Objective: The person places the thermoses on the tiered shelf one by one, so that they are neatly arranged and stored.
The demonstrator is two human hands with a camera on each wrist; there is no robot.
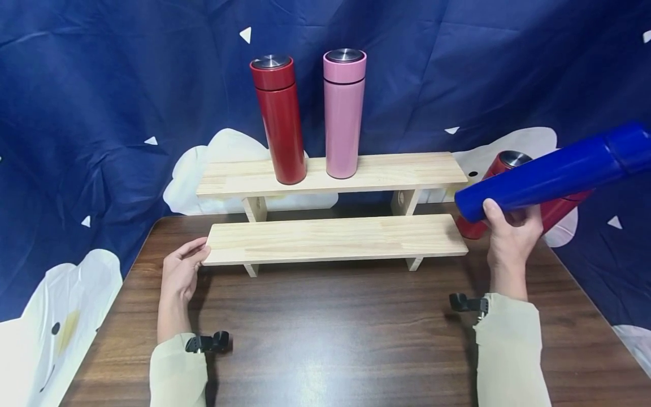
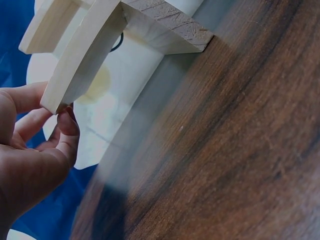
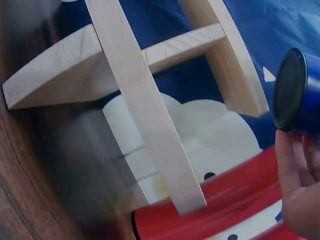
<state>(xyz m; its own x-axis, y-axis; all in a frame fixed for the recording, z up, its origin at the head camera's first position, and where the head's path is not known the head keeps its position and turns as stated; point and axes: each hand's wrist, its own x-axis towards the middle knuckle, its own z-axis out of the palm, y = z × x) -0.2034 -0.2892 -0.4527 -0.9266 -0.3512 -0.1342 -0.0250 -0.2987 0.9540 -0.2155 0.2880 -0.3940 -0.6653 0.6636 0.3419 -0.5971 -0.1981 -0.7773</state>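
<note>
My right hand [image 1: 513, 237] grips a blue thermos bottle [image 1: 539, 178] near its base. The bottle is tilted well over, its base toward the shelf and its top up to the right. In the right wrist view the dark base of the blue bottle [image 3: 291, 90] shows above the fingers. At the left end of the lower board of a two-tier wooden shelf [image 1: 330, 240], my left hand [image 1: 180, 268] pinches the edge. In the left wrist view, fingers lie on both sides of the board's corner [image 2: 67, 75]. A red thermos [image 1: 280, 124] and a pink thermos [image 1: 344, 118] stand upright on the upper board.
Right of the shelf is a red thermos [image 1: 473, 228] with a steel lid, partly hidden by the blue one. Another red bottle [image 1: 556, 212] shows behind my right hand. The shelf stands on a brown wooden table [image 1: 325, 333]; a blue patterned cloth [image 1: 127, 85] hangs behind.
</note>
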